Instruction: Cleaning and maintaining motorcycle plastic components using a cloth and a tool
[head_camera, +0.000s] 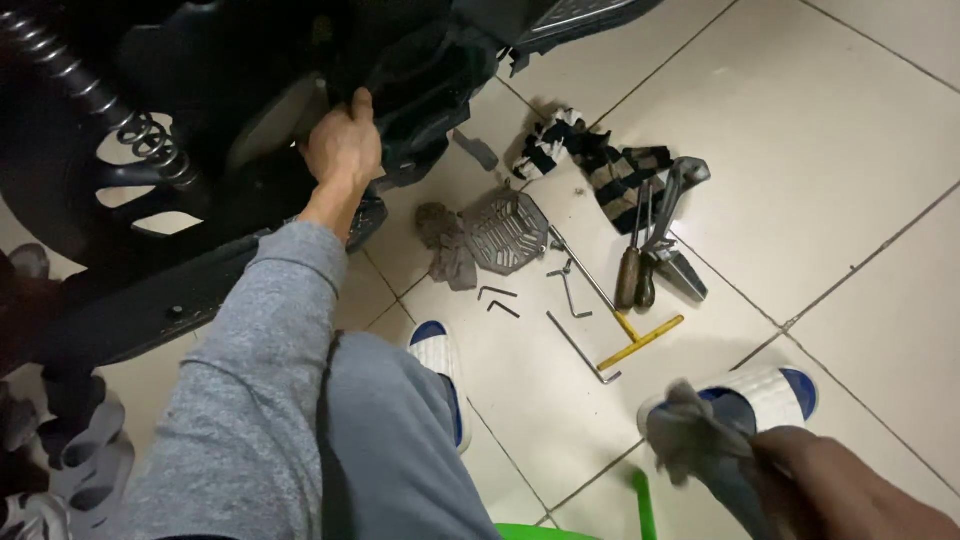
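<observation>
Hands work apart: our left hand (343, 143) curls its fingers over the dark underside panel (420, 90) of a scooter at upper left, while our right hand (840, 490), fingers closed, grips a grey rag (690, 435) at lower right, above a white slipper (770, 392); a T-handle wrench (625, 330) lies between.

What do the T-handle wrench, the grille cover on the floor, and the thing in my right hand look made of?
T-handle wrench: bare metal shaft, glossy yellow handle, probably coated. Grille cover: grey, matte, likely moulded plastic. Right hand grips a rag: limp, crumpled grey cloth.
</observation>
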